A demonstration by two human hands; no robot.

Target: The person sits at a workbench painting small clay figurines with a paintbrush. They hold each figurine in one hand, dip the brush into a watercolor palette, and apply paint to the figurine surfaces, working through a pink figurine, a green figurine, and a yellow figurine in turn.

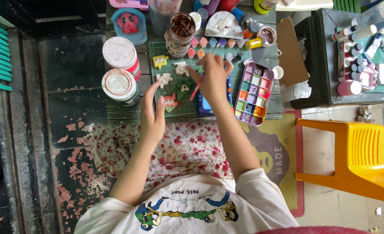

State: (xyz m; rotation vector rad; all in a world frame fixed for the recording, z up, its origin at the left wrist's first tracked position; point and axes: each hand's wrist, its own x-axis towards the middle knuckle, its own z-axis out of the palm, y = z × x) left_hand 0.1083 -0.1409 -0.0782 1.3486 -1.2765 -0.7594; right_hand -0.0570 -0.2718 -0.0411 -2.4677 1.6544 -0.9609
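Note:
My right hand is over the green cutting mat and grips a thin pink paintbrush that slants down to the left. Its fingertips also pinch a small teal-green piece. My left hand hovers at the mat's near edge, fingers straight and apart, holding nothing. Right beside it lies a small red and white painted figure. Other small figures lie on the mat: a yellow one, white ones, and a dark green one. A blue object lies partly under my right wrist.
A paint palette with several coloured wells lies right of the mat. A jar of brown water and a row of tiny paint pots stand behind it. Two white lidded tubs stand left. A yellow plastic chair is right.

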